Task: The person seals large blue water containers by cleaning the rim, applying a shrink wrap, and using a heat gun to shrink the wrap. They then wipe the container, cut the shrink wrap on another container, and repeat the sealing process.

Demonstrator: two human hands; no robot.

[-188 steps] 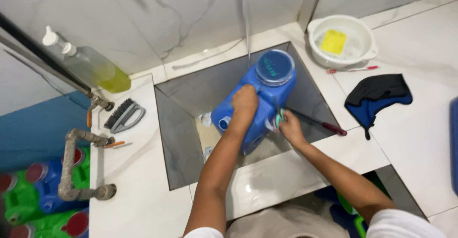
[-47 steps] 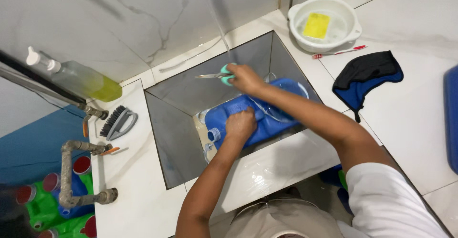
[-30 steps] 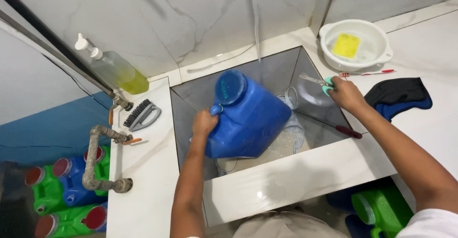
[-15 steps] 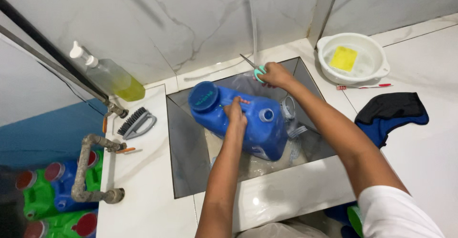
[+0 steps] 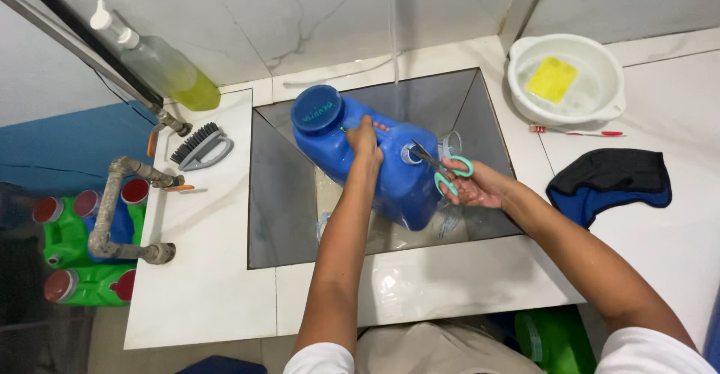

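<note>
The big blue plastic jerrycan (image 5: 375, 164) lies tilted in the sunken grey sink (image 5: 285, 194), left hand (image 5: 364, 139) clamped on its handle. Right hand (image 5: 472, 185) is closed through teal-handled scissors (image 5: 444, 169) at its small spout; wet, stiff and probably slippery, it's best gripped by the handle

White marble-veined wall (image 5: 315, 14) behind; white tiled counter (image 5: 202, 269) around a sunken grey sink (image 5: 281, 201). Left: grey pipe (image 5: 112, 209), brush (image 5: 199, 145), soap bottle (image 5: 161, 63), green jugs (image 5: 71, 261) below. Right: white basin (image 5: 600, 108), dark cloth (image 5: 611, 183). Bright, even light.
</note>
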